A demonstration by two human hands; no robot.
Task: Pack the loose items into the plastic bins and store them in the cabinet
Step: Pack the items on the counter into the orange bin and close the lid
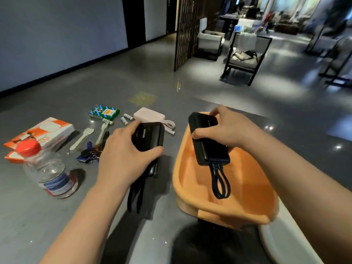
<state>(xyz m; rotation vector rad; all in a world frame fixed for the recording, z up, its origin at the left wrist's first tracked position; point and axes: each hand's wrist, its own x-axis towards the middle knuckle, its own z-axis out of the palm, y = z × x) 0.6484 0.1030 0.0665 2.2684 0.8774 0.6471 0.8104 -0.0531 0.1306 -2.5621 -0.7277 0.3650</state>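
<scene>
Right hand (224, 128) grips black slab power bank w/ cable loop (208, 141), long axis near-far, directly over orange plastic bin (190, 187). Left hand (122, 159) grips second black Anker power bank (149, 136), left of bin.

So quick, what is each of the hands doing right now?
Left hand: grips a black power bank beside the orange bin.
Right hand: holds a second black power bank over that bin.
</scene>
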